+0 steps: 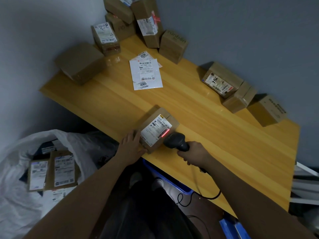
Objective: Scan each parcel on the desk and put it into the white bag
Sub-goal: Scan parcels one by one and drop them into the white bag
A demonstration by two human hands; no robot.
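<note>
Right now the right hand (195, 153) has its fingers curled tight round the handle of a black scanner (175, 140). That arm reaches in from the lower right, and the scanner's cord (198, 194) hangs down behind the grip. The scanner's nose points up and to the left, at the parcel (158, 130) just in front of the grip. A red line of light (164, 133) lies across the barcode on the parcel's white label (156, 129).

The left hand (132, 145) lies with flat fingers against the parcel's left side, touching it but not wrapped round it. Its arm comes in from the lower left.

The parcel sits at the near edge of the yellow wooden bench (215, 149). Its long side runs from the near left to the far right, label side up. Grey walls stand behind the bench.

Farther from the grip, more brown boxes (120, 23) are piled at the back corner, and others (240, 94) sit off to the right. Loose white labels (146, 73) lie flat in the middle.

Left of the hands, down on the floor, the white bag (15, 187) is open with parcels (51, 171) inside. A blue crate (172, 181) sits under the bench.
</note>
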